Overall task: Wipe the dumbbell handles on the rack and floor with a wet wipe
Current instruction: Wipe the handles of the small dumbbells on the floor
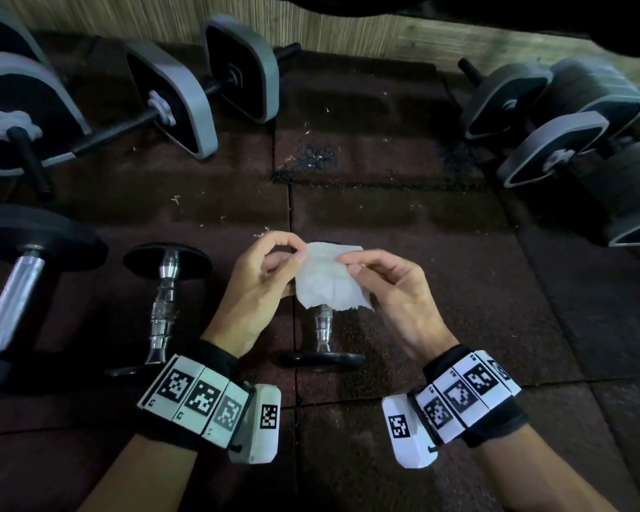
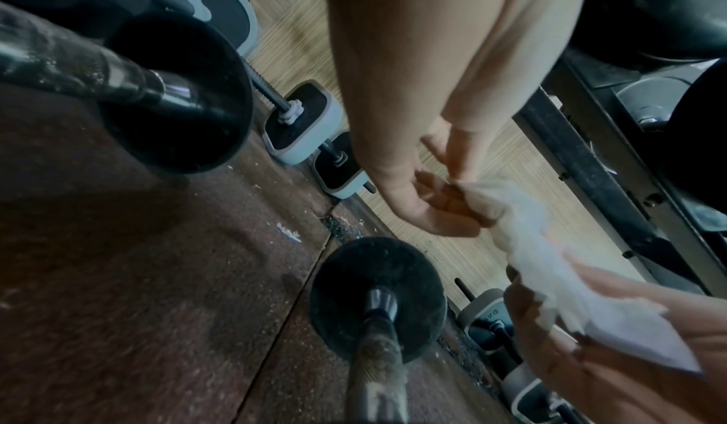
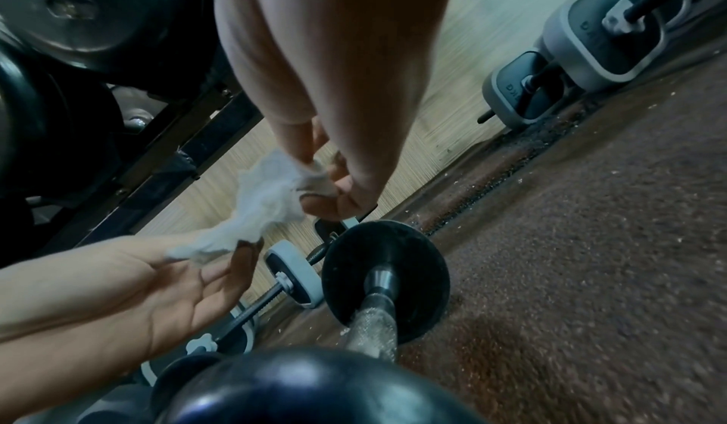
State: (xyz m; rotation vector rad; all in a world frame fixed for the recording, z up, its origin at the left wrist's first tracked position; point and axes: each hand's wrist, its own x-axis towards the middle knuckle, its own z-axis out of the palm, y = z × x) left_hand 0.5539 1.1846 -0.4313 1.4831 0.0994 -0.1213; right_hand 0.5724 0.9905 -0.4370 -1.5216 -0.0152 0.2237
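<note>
Your left hand (image 1: 263, 275) and right hand (image 1: 381, 286) each pinch an edge of the wet wipe (image 1: 331, 277), stretched above the small dumbbell (image 1: 323, 328) on the floor mat (image 1: 422, 253). Pull harder and its frayed lower edge probably tears; then you wipe the knurled handle with scraps.

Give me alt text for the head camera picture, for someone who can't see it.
Two hands hold a crumpled white wet wipe between them, left hand and right hand each pinching an edge, above a small chrome-handled dumbbell on a dark rubber floor. More dumbbells lie at the left, and grey-edged plate dumbbells line the far wall.
</note>
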